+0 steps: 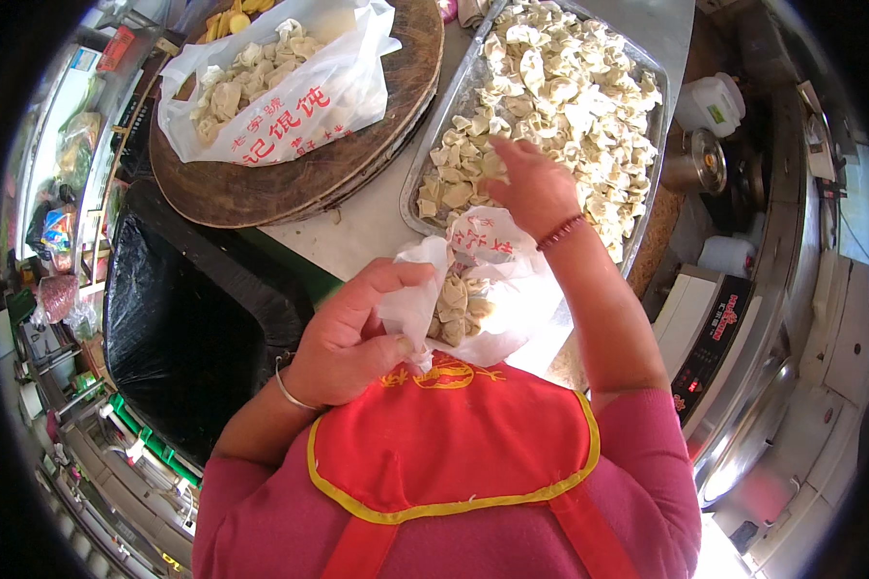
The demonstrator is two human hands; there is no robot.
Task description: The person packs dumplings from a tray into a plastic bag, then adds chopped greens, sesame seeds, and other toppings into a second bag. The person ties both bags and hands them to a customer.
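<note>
A white plastic bag with red print (523, 307) is pinched at its left rim by my left hand (348, 338), close to my chest. Its mouth gapes and several wontons (457, 309) lie inside. Past the bag, my right hand (531, 188) reaches over the near left part of a metal tray (419, 164). Thumb and fingers are spread apart at the wontons on the tray (560, 106), and I make out nothing held between them. The tray is heaped with pale folded wontons, with part of its bottom bare near the left corner.
On a round wooden board (290, 198) at the upper left stands a larger printed bag (357, 106) with wontons in it. A bin lined with black plastic (179, 328) is at my left. To the right are a lidded metal pot (707, 162) and a white appliance with a dark panel (710, 338).
</note>
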